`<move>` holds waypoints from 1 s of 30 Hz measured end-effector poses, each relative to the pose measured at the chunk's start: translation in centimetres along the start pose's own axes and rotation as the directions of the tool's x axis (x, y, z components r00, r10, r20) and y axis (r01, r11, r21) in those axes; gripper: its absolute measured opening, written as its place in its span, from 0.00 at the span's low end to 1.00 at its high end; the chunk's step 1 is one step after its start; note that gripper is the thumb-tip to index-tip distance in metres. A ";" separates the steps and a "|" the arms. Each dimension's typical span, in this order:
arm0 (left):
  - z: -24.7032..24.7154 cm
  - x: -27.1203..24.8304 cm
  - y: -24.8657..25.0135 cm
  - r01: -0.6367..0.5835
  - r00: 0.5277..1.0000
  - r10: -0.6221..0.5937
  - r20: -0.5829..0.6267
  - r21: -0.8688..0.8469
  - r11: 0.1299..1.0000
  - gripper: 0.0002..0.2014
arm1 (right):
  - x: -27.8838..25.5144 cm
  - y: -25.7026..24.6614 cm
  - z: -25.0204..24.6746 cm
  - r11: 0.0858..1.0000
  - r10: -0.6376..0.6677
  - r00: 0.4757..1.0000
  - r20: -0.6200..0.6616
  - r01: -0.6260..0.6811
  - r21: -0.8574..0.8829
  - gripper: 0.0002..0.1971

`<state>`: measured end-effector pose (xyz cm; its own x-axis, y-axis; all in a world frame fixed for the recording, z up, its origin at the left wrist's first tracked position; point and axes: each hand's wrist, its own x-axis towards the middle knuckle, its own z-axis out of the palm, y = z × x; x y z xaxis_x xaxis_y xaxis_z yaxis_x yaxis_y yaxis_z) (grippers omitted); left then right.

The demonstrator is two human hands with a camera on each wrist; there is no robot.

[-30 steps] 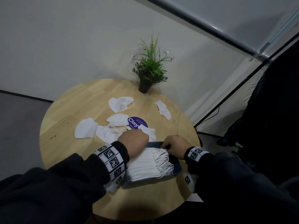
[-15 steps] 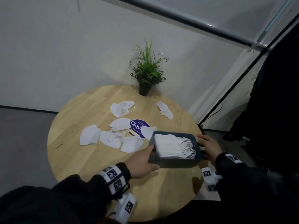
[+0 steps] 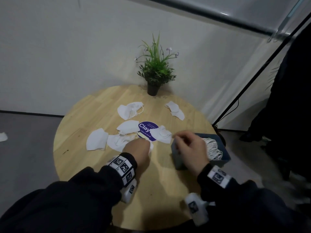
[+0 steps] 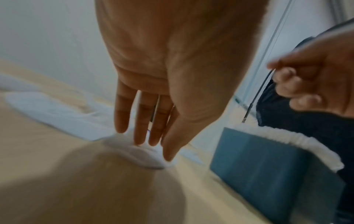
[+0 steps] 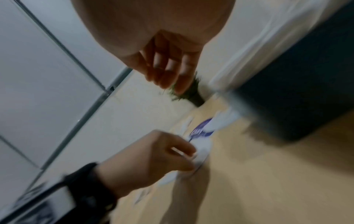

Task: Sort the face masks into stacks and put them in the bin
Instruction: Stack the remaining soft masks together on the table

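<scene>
A purple round sticker (image 3: pixel 148 131) at the middle of the round wooden tabletop (image 3: pixel 94 167) reads "Clay" in white, with "Clean as you go" beneath; smaller print above it is too fine to read. My left hand (image 3: pixel 137 151) reaches down beside the sticker, its straight fingers (image 4: pixel 140 121) and thumb touching a white mask (image 4: pixel 138 153) that lies flat on the wood. My right hand (image 3: pixel 189 148) hovers above the near left corner of the blue bin (image 3: pixel 223 157), fingers loosely curled and holding nothing. The bin sits at the tabletop's right edge with a stack (image 3: pixel 212 148) of white masks inside, ear loops bunched toward the right edge. Loose masks (image 3: pixel 96 139) lie scattered from the middle toward the left, with two more groups nearer the far edge. A potted plant (image 3: pixel 155 68) stands at the far edge against a pale wall. The near part of the tabletop is bare wood. Grey floor shows to the left, where one white scrap (image 3: pixel 3 136) lies. My wrists wear bands printed with black-and-white square markers.
</scene>
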<state>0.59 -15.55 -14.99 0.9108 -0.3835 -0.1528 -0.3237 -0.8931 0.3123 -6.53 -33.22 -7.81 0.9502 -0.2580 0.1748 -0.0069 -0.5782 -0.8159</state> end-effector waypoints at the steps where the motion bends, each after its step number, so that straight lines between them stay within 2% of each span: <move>1: 0.2 -0.1 -0.7 0.010 1.000 -0.011 0.017 0.069 0.998 0.07 | 0.3 -0.1 2.4 0.997 0.056 0.993 0.106 -0.061 0.042 0.08; 2: 0.3 -0.2 -1.3 0.010 1.000 -0.012 0.020 0.099 0.995 0.07 | 0.9 0.0 4.7 0.989 0.135 0.971 0.197 -0.143 0.026 0.11; 4: 0.4 -0.6 -2.2 0.004 0.999 -0.008 0.039 0.113 0.994 0.08 | 2.6 1.1 8.2 0.956 0.292 0.905 0.309 -0.263 -0.131 0.19; 6: 0.4 -1.3 -2.8 -0.027 0.997 0.015 0.075 0.163 0.986 0.08 | 4.1 2.3 10.2 0.910 0.369 0.885 0.284 -0.283 -0.303 0.19; 8: 0.2 -2.1 -3.7 -0.051 0.997 0.039 0.068 0.191 0.980 0.09 | 5.2 3.3 11.3 0.819 0.375 0.892 0.253 -0.191 -0.540 0.18; 9: -0.2 -2.5 -4.1 -0.038 0.998 0.031 0.046 0.141 0.989 0.08 | 5.6 3.8 11.7 0.765 0.350 0.904 0.245 -0.124 -0.632 0.18; 11: -1.6 -2.6 -5.1 0.022 1.000 -0.023 -0.004 -0.095 0.995 0.06 | 5.9 3.9 12.0 0.708 0.292 0.919 0.265 -0.022 -0.706 0.16; 12: -2.5 -2.6 -5.6 0.053 0.997 -0.063 -0.037 -0.234 0.971 0.05 | 5.9 4.0 12.0 0.701 0.269 0.923 0.276 0.009 -0.713 0.15; 14: -4.6 -2.4 -6.3 0.059 0.984 -0.132 -0.124 -0.467 0.882 0.07 | 5.9 4.1 11.9 0.683 0.238 0.925 0.296 0.057 -0.728 0.13; 16: -6.3 -2.2 -6.7 0.038 0.961 -0.210 -0.181 -0.665 0.746 0.10 | 5.5 4.0 11.7 0.643 0.213 0.924 0.317 0.111 -0.758 0.10; 18: -7.7 -2.4 -6.7 0.020 0.942 -0.298 -0.152 -0.863 0.505 0.10 | 4.8 3.7 11.4 0.580 0.177 0.922 0.344 0.184 -0.793 0.09; 20: -8.8 -2.5 -6.2 0.042 0.934 -0.354 -0.047 -0.969 0.241 0.08 | 3.7 3.3 11.0 0.550 0.131 0.922 0.365 0.239 -0.800 0.10; 21: -9.2 -2.7 -6.0 0.062 0.932 -0.363 0.005 -0.987 0.147 0.07 | 3.2 3.4 10.8 0.592 0.103 0.925 0.366 0.238 -0.770 0.09; 22: -9.4 -2.9 -5.8 0.079 0.930 -0.366 0.037 -0.992 0.099 0.05 | 2.5 3.1 10.4 0.693 0.106 0.934 0.341 0.177 -0.699 0.07; 24: -9.4 -3.1 -5.9 0.098 0.936 -0.346 0.062 -0.991 0.087 0.05 | 1.4 2.9 9.7 0.926 0.154 0.958 0.240 -0.055 -0.374 0.05; 25: -9.3 -3.2 -6.1 0.103 0.942 -0.330 0.061 -0.989 0.111 0.07 | 0.9 2.7 9.2 0.973 0.197 0.964 0.178 -0.170 -0.155 0.06; 27: -9.1 -3.3 -6.6 0.093 0.950 -0.309 0.032 -0.979 0.183 0.10 | 0.2 2.1 8.1 0.916 0.329 0.939 0.097 -0.343 0.207 0.06; 30: -9.2 -3.5 -6.8 0.066 0.968 -0.251 -0.009 -0.955 0.289 0.17 | -0.5 1.9 6.4 0.698 0.494 0.846 0.200 -0.523 0.489 0.05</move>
<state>1.95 -5.94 -7.96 0.9651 -0.1454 -0.2180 0.2115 -0.0594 0.9756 -5.05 -29.24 -12.92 0.8630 -0.3495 -0.3649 -0.3492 0.1094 -0.9306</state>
